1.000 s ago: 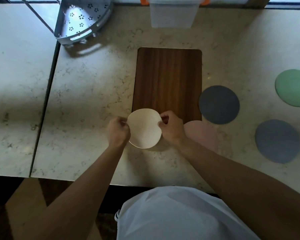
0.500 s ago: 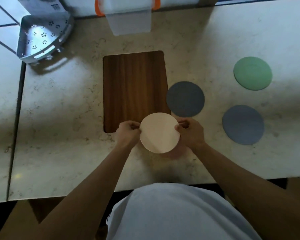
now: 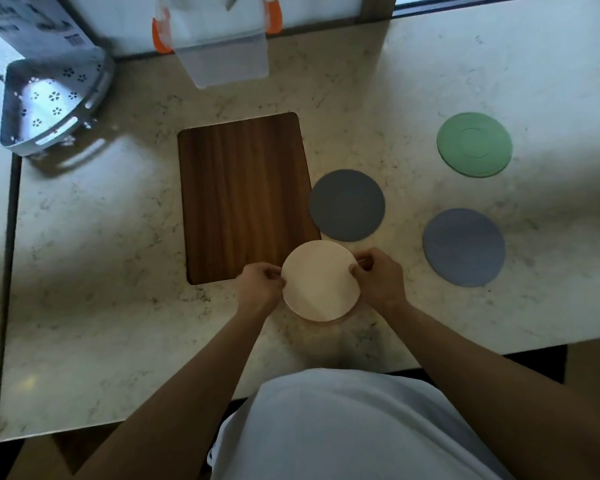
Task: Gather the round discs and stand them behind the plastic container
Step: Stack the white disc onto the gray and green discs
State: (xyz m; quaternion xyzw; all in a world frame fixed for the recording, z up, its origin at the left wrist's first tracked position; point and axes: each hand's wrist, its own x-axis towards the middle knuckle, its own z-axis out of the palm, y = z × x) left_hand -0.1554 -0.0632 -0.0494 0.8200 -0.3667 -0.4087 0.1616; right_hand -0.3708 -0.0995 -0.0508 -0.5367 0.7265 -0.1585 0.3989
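- Left hand (image 3: 258, 289) and right hand (image 3: 381, 279) pinch opposite edges of the cream disc (image 3: 321, 280), fingers closed on its rim. Two-sided grip likely keeps the thin disc level.
- A pinkish rim (image 3: 329, 321) shows just under the cream disc's near edge; likely a second disc beneath. Cannot tell whether the two touch or whether the cream one hangs just above.
- Judgement: stacking step in hand, gathering barely begun.
- Loose on the surface (image 3: 101, 271): dark grey disc (image 3: 347, 205) just beside the wooden board (image 3: 245, 199), blue-grey disc (image 3: 464, 247) and green disc (image 3: 474, 144) further right, all flat and apart from one another.
- Plastic container (image 3: 222, 50), orange clips, stands at the far edge against the wall. The gap behind it is hidden, so room there is unknown.
- Open room: bare stone right of the board gives a clear lane to the discs. The metal rack (image 3: 49, 105) sits far left, out of the way.
- Near edge of the surface is close to the stack; sliding discs toward the body risks tipping them off.
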